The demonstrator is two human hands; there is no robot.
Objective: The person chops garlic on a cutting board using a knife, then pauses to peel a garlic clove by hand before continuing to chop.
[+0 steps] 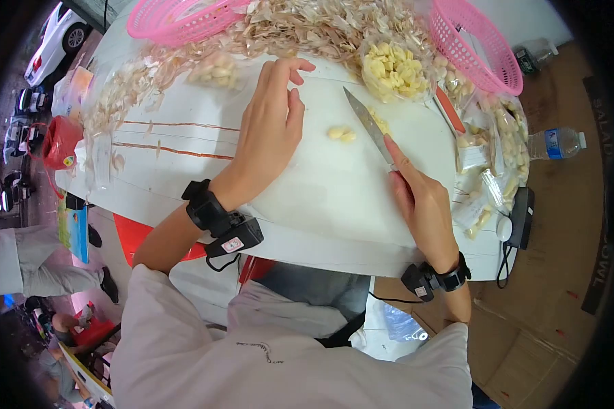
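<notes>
A: What do the two hands hold at this moment?

B: The right hand (423, 204) is closed around the handle of a knife (365, 121), with the forefinger laid along the back of the blade. The left hand (274, 129) lies palm down on the white table (320, 204), fingers loosely spread, and holds nothing.

A: And where are the garlic cloves (341, 133)?

B: They lie between the hands, just beside the blade, near the left fingertips but not touching them.

A: How would they handle, in your opinion?

B: I think they are very light, firm and smooth, so they can easily roll or slip. It is better to pinch one by its sides with the fingertips, away from the edge. The knife is stiff and sharp; only the handle is safe to grip.

A: What is beyond the hands?

B: A bag of peeled cloves (392, 68) past the knife tip, dry skins (300, 27) beyond the left fingers, and a pink basket (474, 44) further right.
</notes>
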